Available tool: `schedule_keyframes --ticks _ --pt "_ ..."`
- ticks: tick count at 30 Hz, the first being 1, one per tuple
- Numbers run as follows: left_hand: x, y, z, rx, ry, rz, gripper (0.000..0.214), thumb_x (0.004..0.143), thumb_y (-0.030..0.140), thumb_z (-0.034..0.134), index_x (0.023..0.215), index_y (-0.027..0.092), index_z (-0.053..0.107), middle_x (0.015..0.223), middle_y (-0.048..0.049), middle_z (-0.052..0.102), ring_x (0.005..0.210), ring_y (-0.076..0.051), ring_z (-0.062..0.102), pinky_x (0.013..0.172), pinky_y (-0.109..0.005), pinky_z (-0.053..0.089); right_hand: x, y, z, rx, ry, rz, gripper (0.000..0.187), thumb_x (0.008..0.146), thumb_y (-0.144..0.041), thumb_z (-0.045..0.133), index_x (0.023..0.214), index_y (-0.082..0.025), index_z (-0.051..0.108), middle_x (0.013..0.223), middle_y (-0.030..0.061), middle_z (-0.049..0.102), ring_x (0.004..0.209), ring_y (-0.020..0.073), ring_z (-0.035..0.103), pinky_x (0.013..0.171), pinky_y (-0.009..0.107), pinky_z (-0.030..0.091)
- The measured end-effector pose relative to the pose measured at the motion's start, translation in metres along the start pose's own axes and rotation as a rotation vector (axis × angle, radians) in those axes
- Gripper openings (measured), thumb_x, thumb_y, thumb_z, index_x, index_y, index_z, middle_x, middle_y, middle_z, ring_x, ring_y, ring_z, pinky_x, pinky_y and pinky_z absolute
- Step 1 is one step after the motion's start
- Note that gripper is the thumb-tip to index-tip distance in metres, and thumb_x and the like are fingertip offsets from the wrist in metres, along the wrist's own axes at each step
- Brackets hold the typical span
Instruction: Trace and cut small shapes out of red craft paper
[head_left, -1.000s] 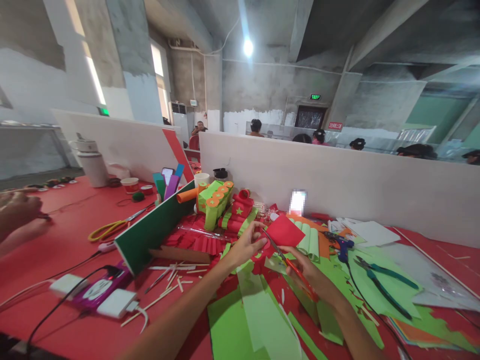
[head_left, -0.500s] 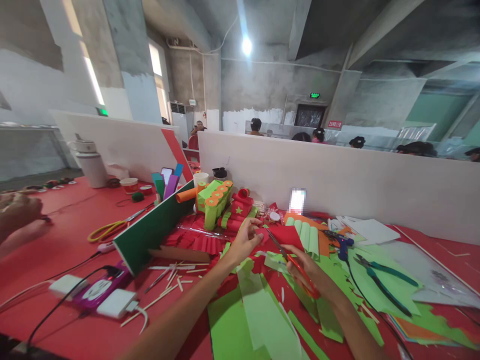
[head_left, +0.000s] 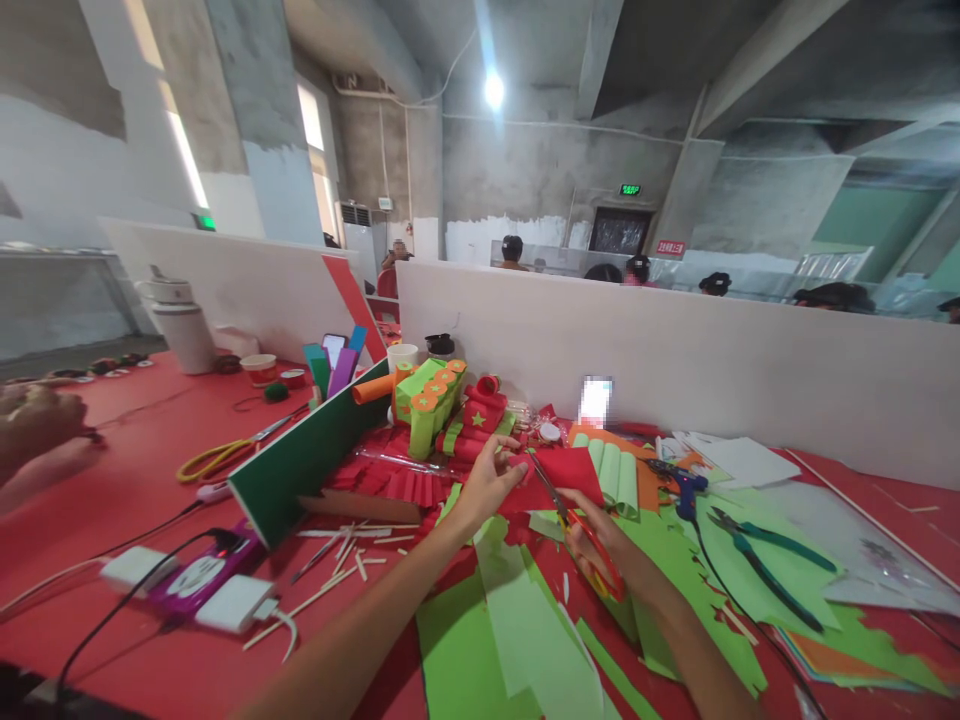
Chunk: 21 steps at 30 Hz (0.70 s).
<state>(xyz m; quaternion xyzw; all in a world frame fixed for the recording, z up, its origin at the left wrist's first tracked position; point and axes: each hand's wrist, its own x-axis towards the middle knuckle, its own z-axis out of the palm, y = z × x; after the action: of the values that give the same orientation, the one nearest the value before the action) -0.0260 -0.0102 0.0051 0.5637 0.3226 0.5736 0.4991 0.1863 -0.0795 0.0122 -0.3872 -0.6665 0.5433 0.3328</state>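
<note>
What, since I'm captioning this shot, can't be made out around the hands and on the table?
Head view: the right hand's full grip on the scissors; the hand itself hides part.
Head view: whether the left hand pinches the red paper; red lies against red, and the detail is too small.
Head view: the other person's hand as a whole; blurred and cut by the left edge.
Head view: what the bright screen shows; pixelation covers it.
</note>
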Motion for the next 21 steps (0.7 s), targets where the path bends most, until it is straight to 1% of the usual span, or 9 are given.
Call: schedule_keyframes --ticks 5,9,12,16,21 --pt "-0.001 0.005 0.002 0.023 -0.009 -0.027 0.047 0.074 0.042 0.075 0.104 0.020 0.047 0.067 0.0055 0.055 0.062 -0.012 0.056 0.062 -0.025 0.041 0.002 0.002 -0.001 0.020 -0.017 -0.017 0.062 0.089 -0.064 0.052 0.137 -0.025 0.039 0.069 -0.0053 0.043 0.052 0.0096 0.037 0.051 0.023 0.036" --pt "-0.002 0.006 0.002 0.022 -0.026 -0.029 0.046 0.075 0.042 0.075 0.103 0.020 0.046 0.067 0.0062 0.053 0.062 -0.012 0.055 0.062 -0.025 0.042 0.004 0.005 -0.002 0.028 -0.015 0.008 0.068 0.086 -0.067 0.054 0.137 -0.025 0.038 0.070 -0.0053 0.043 0.050 0.0091 0.036 0.049 0.023 0.035" --pt "-0.002 0.006 0.002 -0.012 -0.030 -0.038 0.046 0.074 0.040 0.076 0.102 0.021 0.046 0.066 0.0067 0.053 0.062 -0.012 0.055 0.065 -0.026 0.044 0.002 0.000 -0.001 -0.009 0.000 0.002 0.070 0.086 -0.068 0.052 0.138 -0.025 0.038 0.068 -0.0055 0.042 0.051 0.0096 0.037 0.050 0.023 0.035" --pt "-0.003 0.006 0.003 -0.058 -0.027 -0.053 0.046 0.073 0.039 0.077 0.102 0.021 0.047 0.067 0.0066 0.055 0.061 -0.011 0.055 0.065 -0.026 0.045 -0.001 -0.005 0.000 -0.037 0.001 -0.012 0.069 0.088 -0.068 0.050 0.140 -0.025 0.037 0.068 -0.0059 0.041 0.051 0.0093 0.035 0.049 0.023 0.035" --pt "-0.002 0.004 0.001 -0.065 -0.030 -0.062 0.044 0.073 0.038 0.077 0.101 0.021 0.047 0.066 0.0067 0.056 0.061 -0.011 0.055 0.065 -0.025 0.043 0.004 0.006 -0.002 -0.013 0.003 -0.008 0.074 0.086 -0.069 0.052 0.142 -0.025 0.035 0.066 -0.0062 0.043 0.049 0.0088 0.035 0.048 0.022 0.032"
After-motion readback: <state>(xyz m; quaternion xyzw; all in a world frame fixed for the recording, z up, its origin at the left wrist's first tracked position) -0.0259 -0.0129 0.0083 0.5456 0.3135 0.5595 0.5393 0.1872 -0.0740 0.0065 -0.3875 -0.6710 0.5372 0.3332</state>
